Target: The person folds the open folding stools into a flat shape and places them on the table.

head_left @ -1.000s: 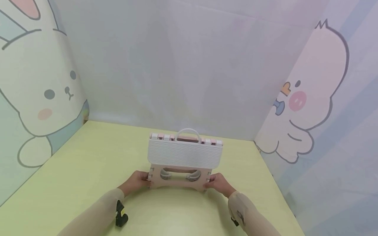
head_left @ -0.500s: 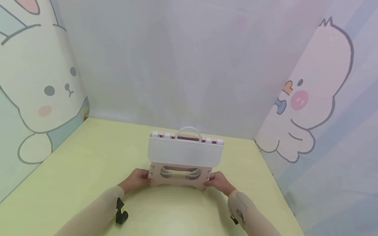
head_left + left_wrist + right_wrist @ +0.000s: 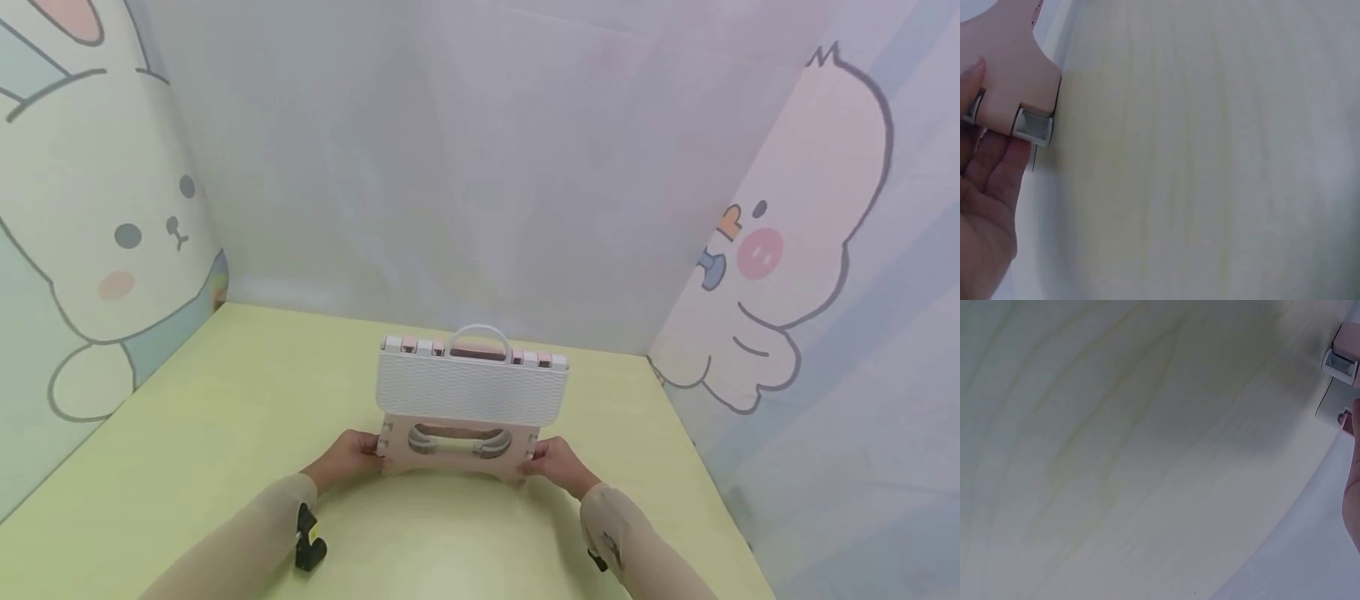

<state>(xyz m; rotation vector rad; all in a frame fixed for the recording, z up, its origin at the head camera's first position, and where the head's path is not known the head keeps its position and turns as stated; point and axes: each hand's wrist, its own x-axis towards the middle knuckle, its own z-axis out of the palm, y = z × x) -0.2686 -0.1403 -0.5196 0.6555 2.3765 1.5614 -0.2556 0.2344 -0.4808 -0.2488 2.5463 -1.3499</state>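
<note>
A pink and white folding stool (image 3: 471, 387) stands near the middle of the table in the head view. Its white textured panel is above, with a white carry handle (image 3: 480, 328) arching over the top edge. Below it shows a pink leg panel (image 3: 450, 463) with a wide opening. My left hand (image 3: 347, 460) grips the left edge of this leg panel, thumb in front. On the opposite edge, my right hand (image 3: 562, 468) holds on in the same way. In the left wrist view, fingers (image 3: 1004, 169) lie behind the pink panel's edge. The right wrist view shows only part of the hand (image 3: 1353, 500).
The yellow tabletop (image 3: 285, 375) spreads around the stool. A pale curtain (image 3: 450, 167) hangs behind it, with cartoon-printed cloth walls (image 3: 795, 192) at both sides. A black strap piece (image 3: 307, 542) hangs from my left sleeve.
</note>
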